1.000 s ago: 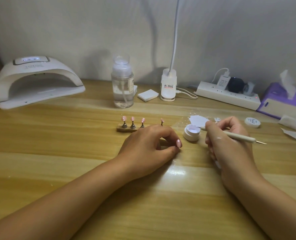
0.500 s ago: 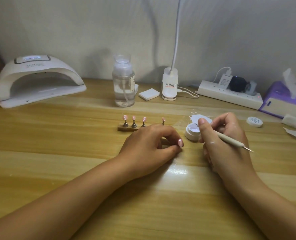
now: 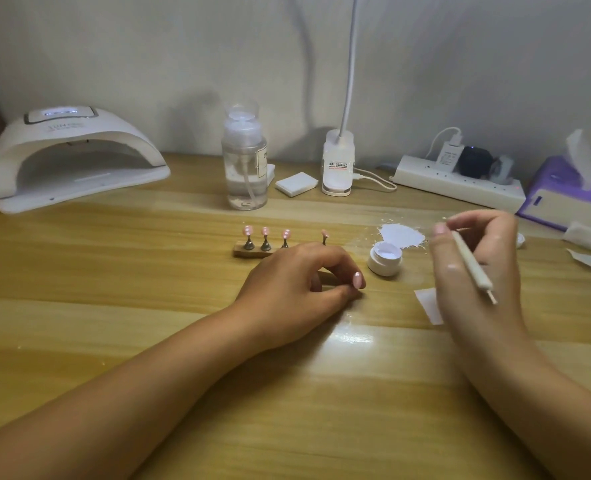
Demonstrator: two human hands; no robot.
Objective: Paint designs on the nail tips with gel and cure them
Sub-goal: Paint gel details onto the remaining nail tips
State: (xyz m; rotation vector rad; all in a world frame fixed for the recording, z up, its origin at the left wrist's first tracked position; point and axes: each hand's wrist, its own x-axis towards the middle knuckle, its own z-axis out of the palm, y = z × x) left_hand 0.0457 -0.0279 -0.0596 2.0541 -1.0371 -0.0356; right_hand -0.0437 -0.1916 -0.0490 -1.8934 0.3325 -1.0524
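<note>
We see the left hand (image 3: 297, 289) with its fingers (image 3: 342, 268) curled over the right end of the wooden stand (image 3: 249, 250). The stand holds the pink nail tips (image 3: 265, 232) upright on the tabletop (image 3: 148, 271). The right hand (image 3: 474, 271) pinches a white pen (image 3: 470, 263) between thumb and fingers. Since a moment ago it has lifted rightward away from the open gel pot (image 3: 385, 261), uncovering a paper scrap (image 3: 427, 304).

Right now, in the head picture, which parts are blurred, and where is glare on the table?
Head view: the right hand and its thin white dotting tool are smeared by motion; the left hand and the pink nail tips look sharp; a bright glare patch lies on the glossy wooden table near the left hand.
</note>
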